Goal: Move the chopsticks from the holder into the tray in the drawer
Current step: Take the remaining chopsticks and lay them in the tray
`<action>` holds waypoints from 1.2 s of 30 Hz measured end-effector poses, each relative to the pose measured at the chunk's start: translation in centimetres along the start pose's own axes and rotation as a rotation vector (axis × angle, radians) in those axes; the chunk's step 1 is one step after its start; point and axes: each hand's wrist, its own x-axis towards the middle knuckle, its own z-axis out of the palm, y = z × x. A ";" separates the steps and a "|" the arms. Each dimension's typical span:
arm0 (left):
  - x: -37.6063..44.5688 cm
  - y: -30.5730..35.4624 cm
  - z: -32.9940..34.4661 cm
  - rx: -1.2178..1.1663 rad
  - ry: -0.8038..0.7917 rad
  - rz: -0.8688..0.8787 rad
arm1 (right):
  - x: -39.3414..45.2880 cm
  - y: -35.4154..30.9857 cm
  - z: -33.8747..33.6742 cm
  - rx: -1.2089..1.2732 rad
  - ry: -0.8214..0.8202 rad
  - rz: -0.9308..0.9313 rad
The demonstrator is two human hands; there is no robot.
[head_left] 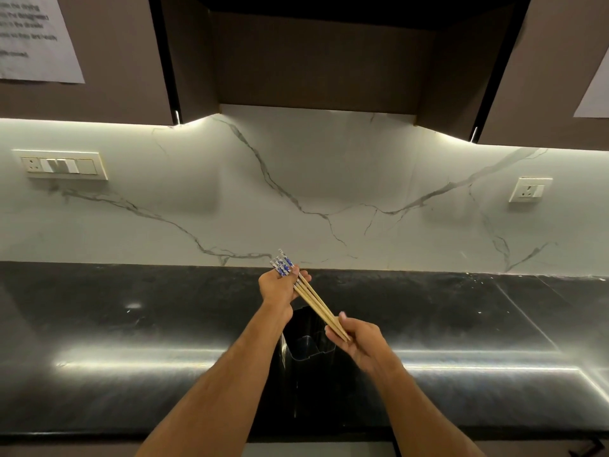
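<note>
both hands' fingers (pixel 298 275) gripping perhaps four chopsticks (pixel 316 303), one black holder (pixel 308 341) beneath

A printed sheet (pixel 31 34) taped to the upper-left cabinet door (pixel 115 61) carried several lines of dark text, but they were too blurred and cropped to read reliably.

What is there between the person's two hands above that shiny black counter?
In the head view, a bundle of wooden chopsticks with blue-and-white patterned ends spans from the left hand to the right hand, above the black holder.
</note>
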 end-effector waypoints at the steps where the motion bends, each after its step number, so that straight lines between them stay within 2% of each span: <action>1: 0.0 -0.1 0.1 0.008 0.008 0.004 | 0.1 0.1 -0.1 0.053 -0.004 0.000; 5: -0.3 -0.9 0.7 0.057 -0.019 0.054 | 0.6 0.7 0.5 0.252 0.021 0.065; 11: -0.6 -1.2 0.8 0.120 -0.095 0.068 | 0.7 1.0 1.6 0.295 0.111 0.049; 16: -0.7 -1.3 0.4 0.117 -0.078 0.051 | 0.5 0.9 1.7 0.231 0.124 0.022; 19: -0.8 -1.2 0.2 0.124 -0.069 0.047 | 0.2 1.2 1.8 0.082 0.083 -0.010; 24: -0.9 -1.1 -0.3 0.156 -0.061 0.053 | -0.5 0.8 2.0 -0.588 -0.082 -0.182; 26: -0.9 -1.3 -0.5 0.185 -0.059 0.054 | -0.7 0.2 2.3 -0.726 -0.168 -0.274; 31: -1.2 -1.7 -0.4 0.220 -0.105 0.049 | -1.3 -1.3 4.0 -0.906 -0.231 -0.337; 36: -2.0 -0.9 -0.3 0.289 -0.223 0.086 | -2.1 -1.6 4.0 -0.806 -0.231 -0.271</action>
